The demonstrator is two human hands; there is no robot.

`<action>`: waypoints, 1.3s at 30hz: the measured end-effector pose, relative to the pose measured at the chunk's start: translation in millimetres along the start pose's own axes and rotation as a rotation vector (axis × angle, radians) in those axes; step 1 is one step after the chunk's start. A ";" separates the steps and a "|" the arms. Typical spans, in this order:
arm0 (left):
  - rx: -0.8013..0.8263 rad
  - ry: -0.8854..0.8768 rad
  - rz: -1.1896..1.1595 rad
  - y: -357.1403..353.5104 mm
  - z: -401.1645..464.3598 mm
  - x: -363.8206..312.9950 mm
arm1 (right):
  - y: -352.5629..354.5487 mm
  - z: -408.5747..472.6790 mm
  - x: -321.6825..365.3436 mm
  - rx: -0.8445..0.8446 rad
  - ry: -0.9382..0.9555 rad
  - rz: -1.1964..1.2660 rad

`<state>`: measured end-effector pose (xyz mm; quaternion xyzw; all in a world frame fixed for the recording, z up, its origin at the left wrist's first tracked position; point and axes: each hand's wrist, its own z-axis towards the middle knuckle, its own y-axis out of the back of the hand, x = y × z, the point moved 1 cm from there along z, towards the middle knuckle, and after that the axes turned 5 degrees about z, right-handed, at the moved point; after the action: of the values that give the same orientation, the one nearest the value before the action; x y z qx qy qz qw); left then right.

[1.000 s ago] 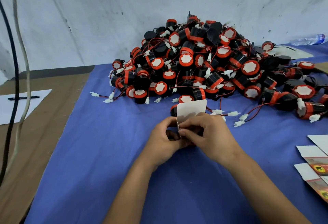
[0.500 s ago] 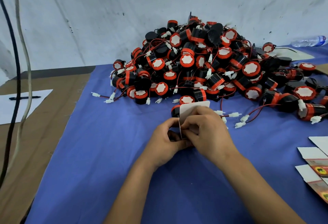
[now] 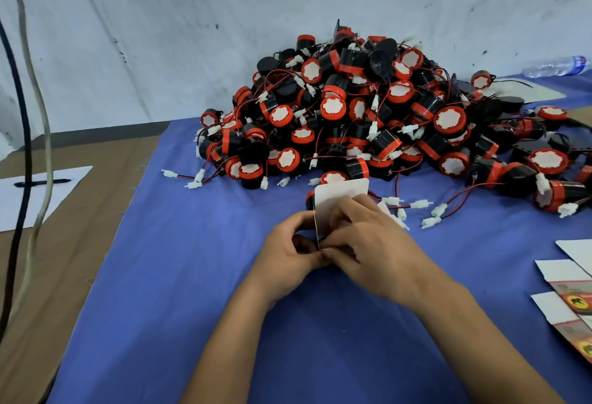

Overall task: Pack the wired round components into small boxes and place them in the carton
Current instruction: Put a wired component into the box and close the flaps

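Both hands meet over the middle of the blue-cloth tabletop (image 3: 166, 275). Left hand (image 3: 288, 251) and right hand (image 3: 368, 253) have fingers curled, pinching a small white cardboard box (image 3: 336, 200) between them; the box's lower part is hidden behind the right fingers, and whether it holds a component cannot be made out. A black edge shows just behind the box's left side. Large heap of black-and-orange round wired components (image 3: 368, 115) lies toward the far edge, white connectors trailing. Flat printed box blanks (image 3: 573, 294) at the right edge are cut off by the frame. Clear plastic bottle (image 3: 557, 65) at far right, blurred.
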<state>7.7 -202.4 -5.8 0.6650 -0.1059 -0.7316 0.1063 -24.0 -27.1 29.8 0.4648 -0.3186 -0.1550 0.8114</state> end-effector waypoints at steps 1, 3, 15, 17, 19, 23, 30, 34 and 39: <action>-0.002 -0.002 0.002 1.9 0.1 0.0 | 0.1 -0.4 -0.1 -0.030 0.015 0.010; -0.002 -0.006 0.009 5.2 0.3 -0.3 | -0.7 0.0 -1.0 -0.061 0.041 0.039; -0.020 0.080 -0.017 18.9 -0.8 9.1 | -2.5 0.2 -20.9 -0.848 -0.410 0.392; 0.038 0.121 -0.145 21.4 -2.5 9.9 | -11.9 1.6 -31.5 -0.591 -0.606 0.760; 0.052 0.176 -0.300 21.9 -2.0 8.9 | -21.0 3.7 -31.7 -0.310 -0.647 0.966; -0.127 0.232 -0.327 10.8 2.9 6.5 | -31.5 8.1 -24.8 -0.197 -0.468 0.852; -0.354 0.097 -0.126 0.2 3.0 3.4 | -24.1 -2.6 -34.2 0.060 -0.200 0.937; -0.162 0.156 -0.254 15.5 -1.2 7.7 | -21.7 -2.3 -35.9 0.062 -0.202 0.944; 0.043 0.095 -0.215 31.6 -9.4 13.0 | -30.9 3.6 -33.8 -0.089 -0.244 0.813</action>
<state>16.2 -236.5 -9.6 0.7088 -0.0444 -0.7038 0.0177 -50.3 -27.0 -7.9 0.2440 -0.5625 0.1101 0.7823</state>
